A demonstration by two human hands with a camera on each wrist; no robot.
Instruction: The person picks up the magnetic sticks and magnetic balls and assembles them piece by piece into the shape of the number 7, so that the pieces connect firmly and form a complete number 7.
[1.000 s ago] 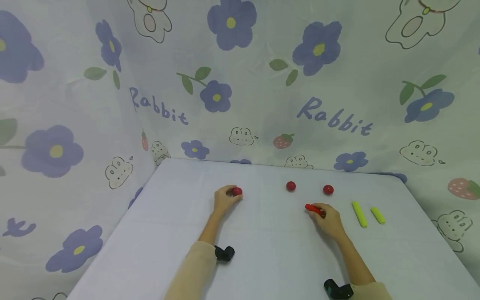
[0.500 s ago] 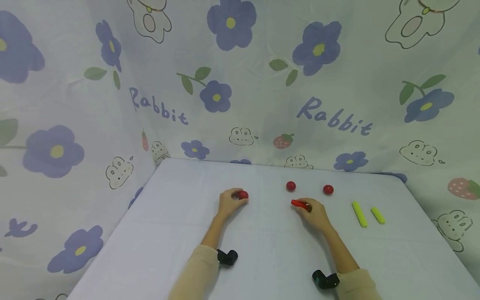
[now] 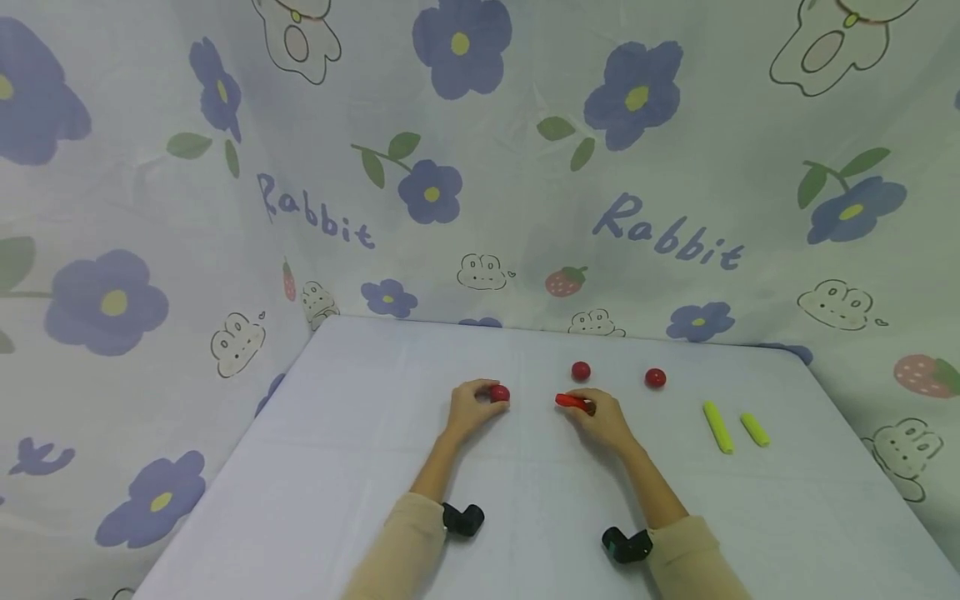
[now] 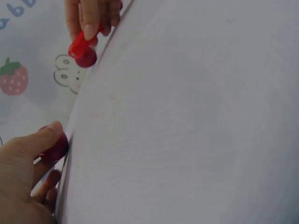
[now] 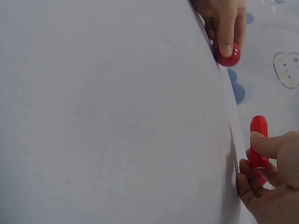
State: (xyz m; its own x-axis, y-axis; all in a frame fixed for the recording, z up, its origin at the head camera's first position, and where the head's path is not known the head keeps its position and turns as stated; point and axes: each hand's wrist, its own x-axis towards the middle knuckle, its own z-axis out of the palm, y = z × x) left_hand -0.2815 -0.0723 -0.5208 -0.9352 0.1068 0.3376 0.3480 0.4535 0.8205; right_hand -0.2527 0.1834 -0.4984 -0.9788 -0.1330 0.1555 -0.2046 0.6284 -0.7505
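Note:
My left hand (image 3: pixel 467 413) pinches a glossy dark red ball (image 3: pixel 501 393) between thumb and fingers over the middle of the white table. The right hand (image 3: pixel 607 425) holds a small red elongated piece (image 3: pixel 571 402) a short way to the right. In the right wrist view that red piece (image 5: pixel 258 133) has a ridged end under the thumb; its exact kind is not clear. The ball and the red piece are apart. Two similar red balls lie behind the right hand, one nearer (image 3: pixel 581 372) and one farther right (image 3: pixel 656 378).
Two yellow-green sticks lie on the table at the right, a longer one (image 3: pixel 717 427) and a shorter one (image 3: pixel 754 429). The white tabletop (image 3: pixel 345 400) ends at a patterned cloth backdrop (image 3: pixel 517 183) behind and on the left.
Both hands have moved inward: the left hand slightly right with its red ball, the right hand left with the red piece. The gap between them has narrowed. The other balls and sticks stay put.

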